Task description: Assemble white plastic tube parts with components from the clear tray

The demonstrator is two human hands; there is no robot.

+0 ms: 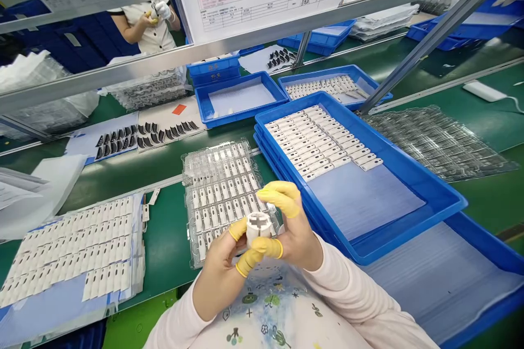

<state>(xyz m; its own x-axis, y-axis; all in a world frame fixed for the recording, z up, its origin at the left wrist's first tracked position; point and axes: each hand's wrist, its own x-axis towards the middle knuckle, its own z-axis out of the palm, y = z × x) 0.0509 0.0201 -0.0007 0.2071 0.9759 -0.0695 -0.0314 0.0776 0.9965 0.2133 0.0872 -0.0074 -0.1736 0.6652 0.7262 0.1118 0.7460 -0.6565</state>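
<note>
My left hand (223, 267) and my right hand (292, 229) meet in front of my chest, both wearing yellow finger cots. Together they pinch a small white round part (258, 227) with a dark cross-shaped slot on top. Left thumb and forefinger grip its left and lower side. Right fingers curl over its right side and top. Just behind the hands lies a clear plastic blister tray (221, 191) filled with rows of small white parts.
A blue bin (409, 174) with rows of white parts sits right of the hands, stacked on another blue bin (483, 262). White parts on sheets (69, 262) lie at left. More blue bins (241, 99), black parts (143, 133) and empty clear trays (438, 142) lie beyond. Another person (147, 16) works across the table.
</note>
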